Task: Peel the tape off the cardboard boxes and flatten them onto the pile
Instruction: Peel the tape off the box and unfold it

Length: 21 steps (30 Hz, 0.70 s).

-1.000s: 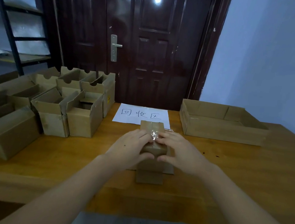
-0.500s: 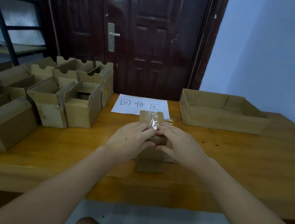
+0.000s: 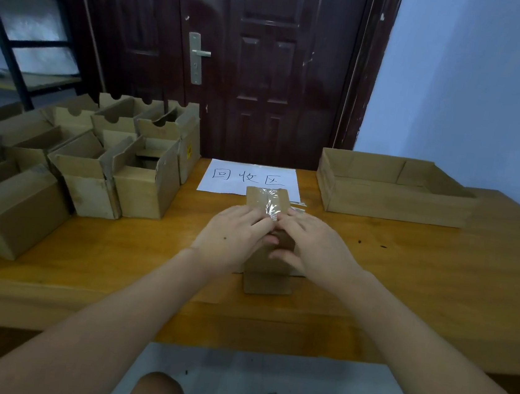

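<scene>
- Two bare hands meet over a small brown cardboard box that stands on the wooden counter, near its front edge and in the middle.
- The left hand lies on the left side of the box top; its fingers are curled at the strip of clear shiny tape.
- The right hand covers the right side; its fingers curl at the same tape, touching the left ones. If they pinch the tape or only press it, I cannot tell.
- The taped flap rises behind the fingers, in front of a white paper sheet with handwritten characters.
- Many open brown cardboard boxes stand at the left.
- One low wide cardboard tray is at the right.
</scene>
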### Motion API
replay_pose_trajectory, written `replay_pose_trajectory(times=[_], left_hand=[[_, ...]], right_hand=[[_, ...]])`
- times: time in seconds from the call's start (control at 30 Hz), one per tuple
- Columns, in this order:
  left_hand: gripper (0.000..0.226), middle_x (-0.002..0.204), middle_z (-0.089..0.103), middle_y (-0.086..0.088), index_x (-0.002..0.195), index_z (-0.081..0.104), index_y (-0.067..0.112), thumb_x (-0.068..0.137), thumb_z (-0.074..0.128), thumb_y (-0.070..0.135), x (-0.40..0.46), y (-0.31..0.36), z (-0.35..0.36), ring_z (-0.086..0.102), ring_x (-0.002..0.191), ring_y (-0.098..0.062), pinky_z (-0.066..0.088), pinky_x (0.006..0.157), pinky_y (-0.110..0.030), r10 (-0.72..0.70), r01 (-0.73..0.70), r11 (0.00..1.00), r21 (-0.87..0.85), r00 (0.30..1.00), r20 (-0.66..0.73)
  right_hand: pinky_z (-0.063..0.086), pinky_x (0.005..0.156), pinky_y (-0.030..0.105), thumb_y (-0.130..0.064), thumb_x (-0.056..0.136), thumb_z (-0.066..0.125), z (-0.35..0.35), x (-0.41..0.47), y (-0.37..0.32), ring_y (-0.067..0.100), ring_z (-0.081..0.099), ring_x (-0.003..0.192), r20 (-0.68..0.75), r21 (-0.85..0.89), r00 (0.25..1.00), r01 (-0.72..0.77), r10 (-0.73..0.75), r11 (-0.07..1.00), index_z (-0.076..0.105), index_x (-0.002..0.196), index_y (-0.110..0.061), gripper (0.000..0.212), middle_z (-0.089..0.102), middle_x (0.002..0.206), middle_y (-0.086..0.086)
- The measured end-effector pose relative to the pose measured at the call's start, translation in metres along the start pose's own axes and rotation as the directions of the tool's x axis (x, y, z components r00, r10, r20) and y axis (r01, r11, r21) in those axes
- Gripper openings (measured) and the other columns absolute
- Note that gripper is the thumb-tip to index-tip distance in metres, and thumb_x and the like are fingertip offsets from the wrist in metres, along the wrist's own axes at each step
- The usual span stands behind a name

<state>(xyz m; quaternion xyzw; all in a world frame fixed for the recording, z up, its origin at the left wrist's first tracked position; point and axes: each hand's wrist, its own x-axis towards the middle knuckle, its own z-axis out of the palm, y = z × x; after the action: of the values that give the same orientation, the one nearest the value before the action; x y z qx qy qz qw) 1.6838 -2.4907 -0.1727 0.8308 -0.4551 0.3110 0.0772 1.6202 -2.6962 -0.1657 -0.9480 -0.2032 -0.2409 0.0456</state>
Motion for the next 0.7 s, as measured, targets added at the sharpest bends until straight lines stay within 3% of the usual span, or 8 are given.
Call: replay_pose_trajectory(times=[0.13,0.2,0.27,0.37,0.47,0.7], left_hand=[[0.046,0.100,0.071,0.001,0.106,0.068,0.016,0.103,0.040,0.052,0.002,0.000,-0.008,0.064,0.089,-0.019,0.054,0.076,-0.033,-0.057,0.058,0.993,-0.101,0.998,0.020],[0.052,0.116,0.071,0.000,0.120,0.067,0.018,0.103,0.038,0.059,0.001,-0.001,-0.015,0.064,0.106,-0.019,0.055,0.092,-0.035,-0.068,0.082,0.988,-0.128,0.991,0.113],[0.055,0.141,0.061,0.000,0.137,0.056,0.022,0.100,0.043,0.060,-0.005,-0.001,-0.020,0.053,0.134,-0.018,0.041,0.112,-0.033,-0.091,0.124,0.981,-0.148,0.973,0.212],[0.053,0.163,0.036,0.003,0.148,0.043,0.026,0.100,0.057,0.045,-0.013,-0.001,-0.021,0.028,0.152,-0.014,0.021,0.118,-0.024,-0.101,0.146,0.973,-0.181,0.967,0.235],[0.036,0.164,0.034,0.000,0.138,0.053,0.023,0.104,0.054,0.034,-0.017,0.003,-0.018,0.021,0.155,-0.016,0.019,0.123,-0.030,-0.076,0.113,0.975,-0.191,0.979,0.190],[0.024,0.151,0.054,-0.004,0.123,0.064,0.022,0.102,0.057,0.029,-0.014,0.003,-0.012,0.042,0.146,-0.022,0.026,0.118,-0.032,-0.080,0.102,0.976,-0.192,0.990,0.119]], right_hand=[[0.038,0.117,0.038,-0.038,0.089,0.067,0.007,0.000,-0.006,0.023,0.052,0.135,-0.111,0.073,0.993,0.036,-0.027,0.997,0.063,0.127,-0.011,0.046,0.065,0.134,0.005],[0.046,0.110,0.035,-0.028,0.090,0.071,0.008,-0.001,-0.006,0.021,0.057,0.127,-0.152,0.122,0.988,0.057,-0.038,0.991,0.065,0.125,-0.011,0.040,0.068,0.129,0.005],[0.048,0.107,0.034,-0.022,0.089,0.073,0.008,-0.003,-0.005,0.021,0.060,0.125,-0.168,0.110,0.984,0.081,-0.062,0.991,0.067,0.120,-0.012,0.033,0.070,0.126,0.006],[0.047,0.108,0.036,-0.019,0.089,0.075,0.009,-0.005,-0.005,0.022,0.062,0.125,-0.180,0.033,0.975,0.137,-0.129,0.990,0.069,0.114,-0.012,0.026,0.071,0.125,0.008],[0.046,0.109,0.037,-0.019,0.090,0.073,0.008,-0.006,-0.003,0.023,0.061,0.127,-0.168,0.019,0.972,0.170,-0.164,0.985,0.069,0.113,-0.012,0.024,0.069,0.129,0.010],[0.049,0.109,0.046,-0.016,0.092,0.072,0.010,-0.009,0.003,0.027,0.053,0.137,-0.138,0.002,0.968,0.212,-0.209,0.977,0.072,0.113,-0.012,0.022,0.057,0.145,0.012]])
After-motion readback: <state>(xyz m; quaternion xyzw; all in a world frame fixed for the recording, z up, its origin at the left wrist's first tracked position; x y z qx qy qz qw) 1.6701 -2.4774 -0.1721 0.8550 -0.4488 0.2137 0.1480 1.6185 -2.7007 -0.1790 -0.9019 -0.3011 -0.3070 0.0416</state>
